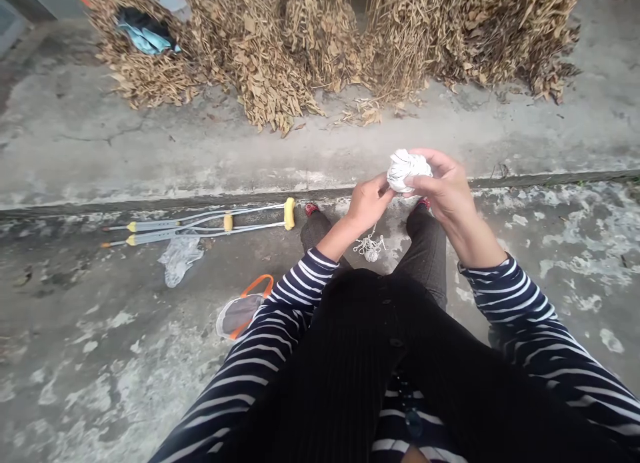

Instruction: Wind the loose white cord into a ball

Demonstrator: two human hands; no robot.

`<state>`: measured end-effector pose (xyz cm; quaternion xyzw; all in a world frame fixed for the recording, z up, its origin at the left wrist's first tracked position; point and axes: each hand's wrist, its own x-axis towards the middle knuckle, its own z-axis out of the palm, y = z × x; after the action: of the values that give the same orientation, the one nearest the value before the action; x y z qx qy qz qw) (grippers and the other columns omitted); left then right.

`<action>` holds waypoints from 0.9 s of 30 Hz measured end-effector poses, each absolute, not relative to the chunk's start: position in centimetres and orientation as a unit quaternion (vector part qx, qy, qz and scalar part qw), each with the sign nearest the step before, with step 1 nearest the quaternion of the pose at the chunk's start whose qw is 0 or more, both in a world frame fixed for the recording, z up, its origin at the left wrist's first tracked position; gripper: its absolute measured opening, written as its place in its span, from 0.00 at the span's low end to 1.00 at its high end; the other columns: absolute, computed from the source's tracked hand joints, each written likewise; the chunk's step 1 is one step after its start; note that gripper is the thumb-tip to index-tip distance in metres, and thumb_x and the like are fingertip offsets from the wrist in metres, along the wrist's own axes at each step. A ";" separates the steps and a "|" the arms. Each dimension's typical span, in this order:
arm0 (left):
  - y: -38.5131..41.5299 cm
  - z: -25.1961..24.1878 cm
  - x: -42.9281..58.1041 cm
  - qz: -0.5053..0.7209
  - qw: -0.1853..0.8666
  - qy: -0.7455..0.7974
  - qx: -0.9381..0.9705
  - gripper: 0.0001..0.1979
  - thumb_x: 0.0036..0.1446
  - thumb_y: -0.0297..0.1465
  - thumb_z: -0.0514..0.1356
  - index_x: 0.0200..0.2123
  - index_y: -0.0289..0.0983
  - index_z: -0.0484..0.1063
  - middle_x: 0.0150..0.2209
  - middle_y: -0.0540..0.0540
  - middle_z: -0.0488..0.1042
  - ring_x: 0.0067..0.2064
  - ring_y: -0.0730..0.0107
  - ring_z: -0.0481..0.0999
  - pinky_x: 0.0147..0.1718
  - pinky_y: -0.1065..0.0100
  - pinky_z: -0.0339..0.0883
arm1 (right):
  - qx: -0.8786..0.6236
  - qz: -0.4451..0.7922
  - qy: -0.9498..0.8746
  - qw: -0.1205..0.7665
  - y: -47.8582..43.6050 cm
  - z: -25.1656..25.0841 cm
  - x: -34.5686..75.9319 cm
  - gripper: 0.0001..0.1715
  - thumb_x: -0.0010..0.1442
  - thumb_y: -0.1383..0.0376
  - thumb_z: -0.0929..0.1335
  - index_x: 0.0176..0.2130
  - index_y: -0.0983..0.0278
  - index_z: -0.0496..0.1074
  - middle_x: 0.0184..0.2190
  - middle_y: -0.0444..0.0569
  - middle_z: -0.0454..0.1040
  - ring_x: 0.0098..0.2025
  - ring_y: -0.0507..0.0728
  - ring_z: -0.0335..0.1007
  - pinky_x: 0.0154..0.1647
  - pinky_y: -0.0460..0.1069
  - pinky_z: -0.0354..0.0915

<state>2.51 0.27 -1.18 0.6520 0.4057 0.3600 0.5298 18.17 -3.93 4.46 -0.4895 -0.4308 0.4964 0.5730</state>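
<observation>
A wound ball of white cord (406,170) with thin dark flecks is held out in front of me. My right hand (450,186) grips it from the right, the thumb across its near side and the fingers behind. My left hand (369,203) is closed at the ball's lower left, pinching the cord; its fingertips are partly hidden. Below my left hand a strand hangs down to a loose tangle of the same cord (371,250), low between my legs.
On the ground to the left lies a pair of crutches (210,222) with yellow pads, beside a crumpled clear plastic bag (181,258). A bag with orange handles (243,313) is nearer me. Dried plant stalks (280,56) line the raised concrete ledge (200,150), with blue-and-black cloth (145,33) on them.
</observation>
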 end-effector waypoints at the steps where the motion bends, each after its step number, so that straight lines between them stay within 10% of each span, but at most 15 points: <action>1: 0.2 -1.5 2.2 0.352 0.512 0.407 0.669 0.04 0.64 0.28 0.62 0.41 0.37 0.78 0.34 0.47 0.79 0.40 0.68 0.79 0.41 0.70 0.70 | -0.492 0.499 -0.419 0.578 -3.8 4.2 18.3 0.29 0.45 0.68 0.78 0.48 0.61 0.75 0.44 0.47 0.74 0.39 0.53 0.73 0.33 0.50 0.76; 15: -2.0 -6.9 -3.5 0.135 0.737 0.312 0.584 0.17 0.60 0.41 0.66 0.35 0.30 0.76 0.30 0.43 0.80 0.27 0.73 0.79 0.23 0.74 0.70 | -0.556 0.256 -0.477 0.631 1.7 5.7 23.9 0.30 0.37 0.66 0.80 0.43 0.61 0.76 0.44 0.49 0.76 0.45 0.58 0.74 0.31 0.50 0.77; 21: 0.3 0.8 -9.7 0.133 0.772 0.248 0.570 0.21 0.57 0.45 0.70 0.31 0.30 0.78 0.25 0.43 0.79 0.23 0.74 0.76 0.23 0.73 0.70 | -0.530 0.431 -0.405 0.608 1.3 11.2 26.7 0.29 0.41 0.66 0.80 0.45 0.61 0.74 0.44 0.48 0.78 0.41 0.54 0.76 0.36 0.49 0.77; 27: 5.8 10.2 -10.8 0.373 0.636 0.126 0.664 0.21 0.58 0.48 0.69 0.27 0.36 0.75 0.19 0.51 0.71 0.18 0.75 0.72 0.18 0.75 0.66 | -0.383 0.309 -0.567 0.660 -1.8 21.4 25.3 0.17 0.57 0.68 0.72 0.47 0.55 0.79 0.45 0.39 0.77 0.41 0.48 0.75 0.37 0.44 0.74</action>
<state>-10.78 5.77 10.19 0.6644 0.1256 0.3727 0.6356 25.33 -1.76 21.45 -0.3828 -0.5674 0.3095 0.6602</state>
